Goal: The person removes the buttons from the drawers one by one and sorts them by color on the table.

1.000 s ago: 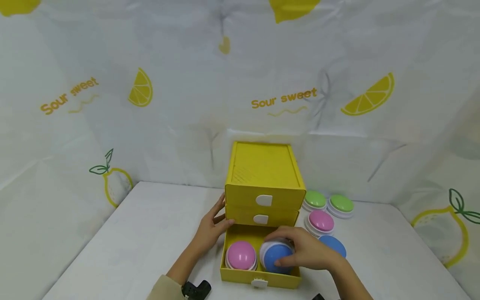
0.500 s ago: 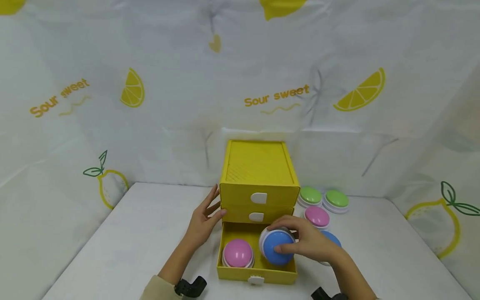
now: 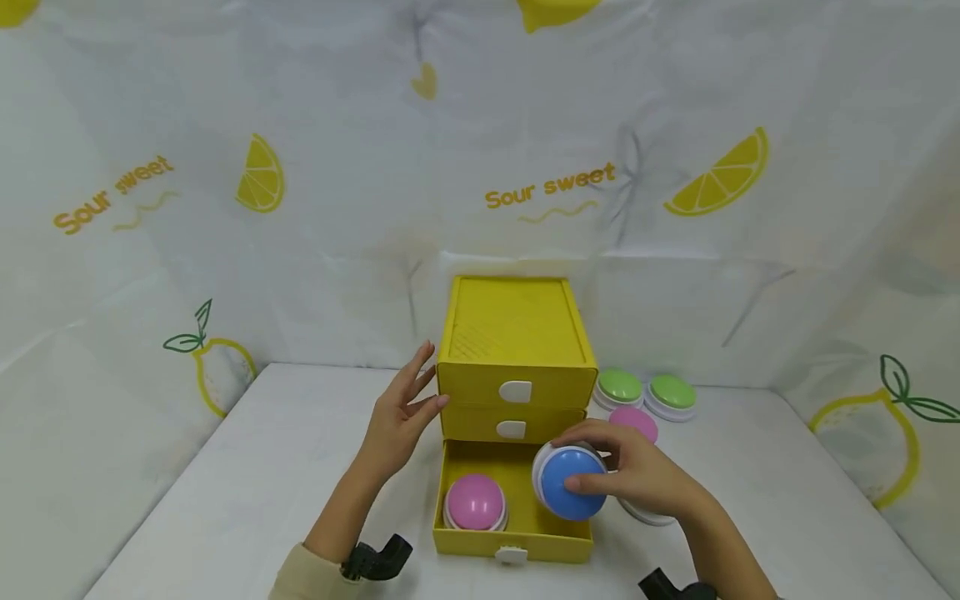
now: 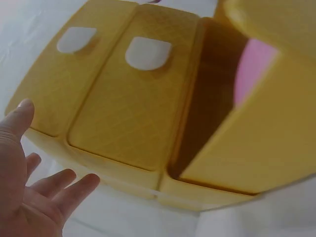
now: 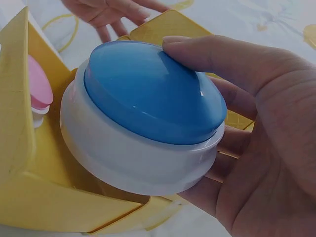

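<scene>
A yellow three-drawer box (image 3: pixel 517 321) stands on the table with its bottom drawer (image 3: pixel 551 547) pulled out. My right hand (image 3: pixel 645 475) grips a blue domed push button (image 3: pixel 557 490) with a white base, thumb on the dome and fingers around the base. The button is tilted above the drawer's right half. In the drawer's left half sits a pink button (image 3: pixel 476 502). My left hand (image 3: pixel 393 425) is beside the box's left side, fingers spread; in the left wrist view its thumb (image 4: pixel 19 118) is by the top drawer's edge, contact unclear.
Right of the box lie two green buttons (image 3: pixel 619 385) and a pink button (image 3: pixel 633 422), partly hidden. A white button base (image 3: pixel 648 515) shows beneath my right hand. A lemon-print sheet (image 3: pixel 337 275) hangs behind the white table (image 3: pixel 300 467).
My right hand has lifted the blue button up from the drawer and slightly right. My left hand has slid a little upward along the box's side. The view has shifted slightly.
</scene>
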Motion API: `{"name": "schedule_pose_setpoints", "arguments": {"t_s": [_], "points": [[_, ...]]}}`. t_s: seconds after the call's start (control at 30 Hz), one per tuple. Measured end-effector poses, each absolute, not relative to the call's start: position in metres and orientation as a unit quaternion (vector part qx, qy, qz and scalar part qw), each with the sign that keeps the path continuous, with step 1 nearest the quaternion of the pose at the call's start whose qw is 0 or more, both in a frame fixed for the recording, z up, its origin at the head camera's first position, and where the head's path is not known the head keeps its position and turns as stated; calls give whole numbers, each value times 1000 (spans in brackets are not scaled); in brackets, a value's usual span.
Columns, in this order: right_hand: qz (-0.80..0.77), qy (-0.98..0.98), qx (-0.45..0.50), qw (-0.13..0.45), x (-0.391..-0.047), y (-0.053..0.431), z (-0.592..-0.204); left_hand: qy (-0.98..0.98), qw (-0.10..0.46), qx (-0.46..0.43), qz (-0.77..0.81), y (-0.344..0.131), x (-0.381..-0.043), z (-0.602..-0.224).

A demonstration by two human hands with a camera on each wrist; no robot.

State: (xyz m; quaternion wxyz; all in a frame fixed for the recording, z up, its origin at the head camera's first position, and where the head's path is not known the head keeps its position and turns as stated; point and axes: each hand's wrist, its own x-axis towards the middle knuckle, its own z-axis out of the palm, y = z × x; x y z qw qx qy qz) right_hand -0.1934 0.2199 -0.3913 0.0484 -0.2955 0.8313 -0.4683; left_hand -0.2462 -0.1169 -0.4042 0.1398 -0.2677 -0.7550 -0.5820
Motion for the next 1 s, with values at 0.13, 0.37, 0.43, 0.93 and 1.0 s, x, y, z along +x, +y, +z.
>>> {"name": "schedule_pose_setpoints", "arguments": {"t_s": [0.13,0.37,0.43,0.93,1.0], "points": [[-478,837,-263,48,-192,229,-392,-767,158,-280,-555,-116,-246,-390],[-493,852,-176,32,-187,249,-388,-788,166,-288,-518,-111,-248,-375],[-487,861,-148,21,-185,254,-384,-784,162,-282,-528,-110,-247,-374],[-602,797,24,-53,-195,309,-394,-777,178,-259,-546,-104,-247,-380],[-654,753,41,-61,-197,318,-400,-775,179,-256,-549,-104,-246,-381]]}}
